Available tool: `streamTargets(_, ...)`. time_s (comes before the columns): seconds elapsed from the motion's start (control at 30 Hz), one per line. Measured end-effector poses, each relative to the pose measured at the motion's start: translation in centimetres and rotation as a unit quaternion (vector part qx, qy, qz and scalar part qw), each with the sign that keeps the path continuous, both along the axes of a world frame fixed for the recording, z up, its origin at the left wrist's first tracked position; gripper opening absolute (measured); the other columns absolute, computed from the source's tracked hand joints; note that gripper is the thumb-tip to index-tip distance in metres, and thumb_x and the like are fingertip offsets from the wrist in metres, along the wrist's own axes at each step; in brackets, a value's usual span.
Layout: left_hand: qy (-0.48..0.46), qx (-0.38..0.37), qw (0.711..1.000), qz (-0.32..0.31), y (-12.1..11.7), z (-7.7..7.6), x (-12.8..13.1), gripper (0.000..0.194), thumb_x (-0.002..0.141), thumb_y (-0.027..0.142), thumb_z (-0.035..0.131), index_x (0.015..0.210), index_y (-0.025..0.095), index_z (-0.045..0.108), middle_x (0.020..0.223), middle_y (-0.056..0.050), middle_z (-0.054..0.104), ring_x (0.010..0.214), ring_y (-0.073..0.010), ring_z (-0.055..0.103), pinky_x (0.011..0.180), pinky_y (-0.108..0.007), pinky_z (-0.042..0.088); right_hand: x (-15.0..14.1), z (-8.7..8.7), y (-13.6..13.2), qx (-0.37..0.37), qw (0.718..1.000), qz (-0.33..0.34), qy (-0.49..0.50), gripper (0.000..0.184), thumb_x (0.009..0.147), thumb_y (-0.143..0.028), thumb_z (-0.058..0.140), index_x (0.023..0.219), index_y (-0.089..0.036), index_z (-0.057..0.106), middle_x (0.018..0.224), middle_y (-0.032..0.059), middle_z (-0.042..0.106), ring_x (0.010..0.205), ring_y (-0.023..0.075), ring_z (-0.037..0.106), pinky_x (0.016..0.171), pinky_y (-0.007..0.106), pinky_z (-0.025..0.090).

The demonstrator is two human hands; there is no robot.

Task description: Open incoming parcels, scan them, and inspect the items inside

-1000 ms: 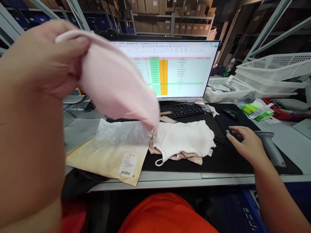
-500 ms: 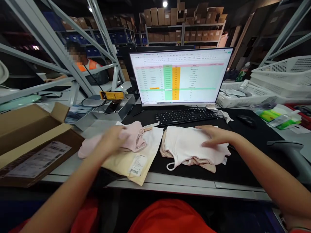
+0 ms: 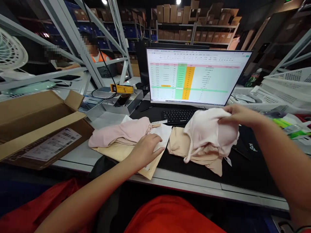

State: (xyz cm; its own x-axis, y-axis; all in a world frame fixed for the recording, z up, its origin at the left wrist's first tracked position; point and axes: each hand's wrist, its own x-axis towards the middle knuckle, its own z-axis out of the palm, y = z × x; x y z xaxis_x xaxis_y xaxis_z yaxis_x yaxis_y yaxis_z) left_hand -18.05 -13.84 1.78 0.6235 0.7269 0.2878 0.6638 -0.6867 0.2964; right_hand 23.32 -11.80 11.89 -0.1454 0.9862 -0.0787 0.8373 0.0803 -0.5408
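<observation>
My right hand (image 3: pixel 236 116) grips the upper edge of a white strappy camisole (image 3: pixel 206 127), lifting part of it off a beige garment (image 3: pixel 179 142) on the black desk mat. A small white tag (image 3: pixel 228 161) hangs at the camisole's lower right. My left hand (image 3: pixel 148 149) is over the right part of a pale yellow mailer bag (image 3: pixel 116 153), fingers stretched and apart, holding nothing. A folded pink garment (image 3: pixel 119 131) lies on the bag just left of that hand. The bag's label is mostly hidden under my left hand.
An opened cardboard box (image 3: pixel 43 129) stands at the left. Behind the garments are a keyboard (image 3: pixel 179 116) and a monitor (image 3: pixel 196 77) showing a spreadsheet. White plastic baskets (image 3: pixel 289 84) stack at the right. A person in an orange vest (image 3: pixel 103 56) sits beyond the metal frame.
My right hand has closed on the white camisole and raised it, uncovering more of the beige garment. My left hand has moved right, off the pink garment. The view has shifted left.
</observation>
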Motion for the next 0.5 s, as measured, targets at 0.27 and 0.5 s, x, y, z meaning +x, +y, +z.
streamTargets(0.27, -0.177, -0.084, 0.981, -0.011, 2.7, 2.1, 0.8, 0.03, 0.094, 0.046, 0.055, 0.105, 0.02, 0.066, 0.112, -0.009, 0.07, 0.108, -0.0267, 0.064, 0.097, -0.044, 0.051, -0.2, 11.6, -3.2, 0.148, 0.987, -0.059, 0.011, 0.044, 0.074, -0.052, 0.081, 0.097, -0.016, 0.072, 0.078, 0.0007, 0.068, 0.062, 0.0116, 0.062, 0.046, 0.014, 0.045)
streamTargets(0.5, -0.3, -0.135, 0.944, -0.015, 3.8, 3.1, 0.8, 0.062, 0.085, 0.06, 0.063, 0.129, 0.018, 0.053, 0.133, -0.016, 0.06, 0.12, -0.028, 0.06, 0.106, -0.049, 0.047, -5.9, 13.8, -3.0, 0.149, 0.989, 0.003, -0.01, 0.053, 0.07, -0.047, 0.081, 0.101, -0.005, 0.071, 0.079, 0.0, 0.068, 0.069, 0.0125, 0.064, 0.057, 0.018, 0.045)
